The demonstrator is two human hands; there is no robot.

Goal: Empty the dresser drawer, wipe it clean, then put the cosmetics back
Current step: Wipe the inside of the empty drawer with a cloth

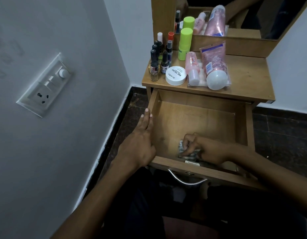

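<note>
While the drawer (197,118) stands pulled out and bare of cosmetics, the right hand (206,149) curls its fingers round a crumpled cloth (187,153) at the drawer's front edge — pressed to the floor. The left hand (142,135) lies flat, fingers straight, on the drawer's left wall. On the dresser top (244,75) stand the cosmetics — nail polish bottles (158,61), a white jar (176,75), a green stick (184,44), pink tubes (213,64).

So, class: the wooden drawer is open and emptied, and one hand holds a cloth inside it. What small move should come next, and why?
Probably sweep the crumpled grey cloth, gripped by the right hand, from the near edge toward the bare back of the wooden drawer; the left hand steadies its side wall.
</note>
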